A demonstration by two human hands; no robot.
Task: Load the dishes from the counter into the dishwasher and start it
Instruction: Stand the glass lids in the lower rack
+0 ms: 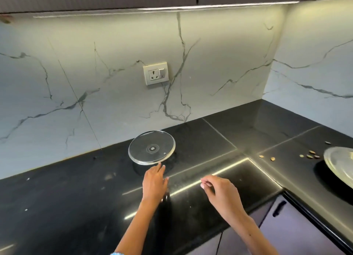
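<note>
A steel plate (339, 164) is cut off at the right edge. The glass lid (151, 147) lies flat on the black table (66, 193) near the wall. The left hand (155, 180) reaches toward it, fingers straight, empty. The right hand (217, 189) hovers, loosely curled, empty.
</note>
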